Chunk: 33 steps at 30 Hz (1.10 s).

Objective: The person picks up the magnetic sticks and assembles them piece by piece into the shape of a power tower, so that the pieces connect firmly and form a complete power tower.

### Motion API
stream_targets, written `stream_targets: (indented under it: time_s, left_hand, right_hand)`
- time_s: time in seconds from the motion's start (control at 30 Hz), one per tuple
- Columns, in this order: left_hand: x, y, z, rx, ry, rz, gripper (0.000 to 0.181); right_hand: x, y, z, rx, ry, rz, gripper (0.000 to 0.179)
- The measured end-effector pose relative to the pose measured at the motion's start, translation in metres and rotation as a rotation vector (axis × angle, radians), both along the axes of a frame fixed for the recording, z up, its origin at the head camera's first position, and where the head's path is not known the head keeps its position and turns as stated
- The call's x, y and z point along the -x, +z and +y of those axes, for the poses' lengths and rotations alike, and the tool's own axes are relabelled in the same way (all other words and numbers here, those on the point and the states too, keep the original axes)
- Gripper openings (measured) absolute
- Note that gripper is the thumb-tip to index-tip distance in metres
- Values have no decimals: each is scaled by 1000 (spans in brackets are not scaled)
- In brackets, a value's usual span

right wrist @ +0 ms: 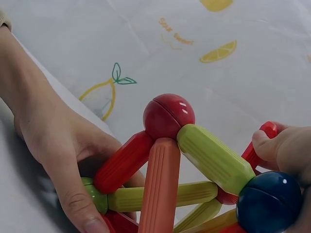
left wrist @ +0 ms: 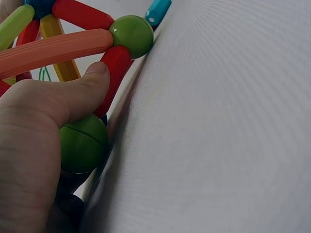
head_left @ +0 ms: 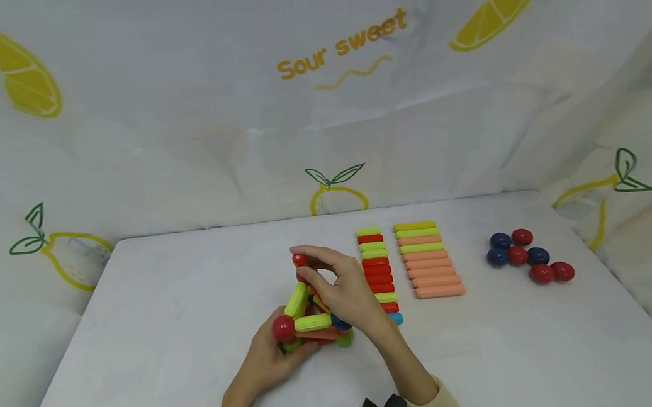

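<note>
A frame of magnetic rods and balls stands between both hands. My left hand (head_left: pixel 269 359) grips its lower left side, the thumb lying along a red rod between two green balls (left wrist: pixel 132 36) in the left wrist view. My right hand (head_left: pixel 345 284) pinches a red rod (head_left: pixel 298 259) between thumb and fingers above the far side of the frame. A dark red ball (right wrist: pixel 169 116) tops the corner seen in the right wrist view. From it run a yellow-green rod (right wrist: pixel 214 156) to a dark blue ball (right wrist: pixel 268 202) and an orange rod (right wrist: pixel 160 189) downward.
Right of the frame lies a column of red and yellow-green rods (head_left: pixel 377 270), with a blue rod (head_left: pixel 395 318) at its near end. Beside it is a column of mostly orange rods (head_left: pixel 433 271). Several red and blue balls (head_left: pixel 517 256) sit farther right on the white table (head_left: pixel 158 316).
</note>
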State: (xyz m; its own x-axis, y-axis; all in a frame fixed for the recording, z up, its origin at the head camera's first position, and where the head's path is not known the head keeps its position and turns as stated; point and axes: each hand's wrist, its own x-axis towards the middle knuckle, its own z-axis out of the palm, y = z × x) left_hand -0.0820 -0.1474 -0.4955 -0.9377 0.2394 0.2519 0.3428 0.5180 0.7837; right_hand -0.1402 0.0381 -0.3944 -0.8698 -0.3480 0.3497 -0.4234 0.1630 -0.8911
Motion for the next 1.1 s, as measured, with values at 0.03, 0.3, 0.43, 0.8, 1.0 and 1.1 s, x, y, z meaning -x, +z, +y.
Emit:
stream_targets:
  time_s: [0.03, 0.3, 0.43, 0.8, 1.0, 1.1]
  left_hand:
    - [0, 0, 0, 3, 6, -6, 51]
    - [-5, 4, -2, -11, 37, -82, 56]
    - [-8, 3, -3, -12, 36, -52, 58]
    - [-10, 2, -1, 14, 48, -56, 61]
    - [-8, 6, 3, 15, 27, -44, 60]
    - [-7, 6, 5, 0, 17, -53, 63]
  right_hand:
    - [0, 0, 0, -1, 2, 0, 34]
    - [-3, 0, -4, -2, 13, -2, 34]
    - [-3, 0, -6, 4, 16, 2, 33]
    - [-6, -1, -3, -10, 3, -20, 33]
    - [-6, 1, 1, -4, -3, -1, 34]
    - [-6, 2, 3, -3, 0, 12, 34]
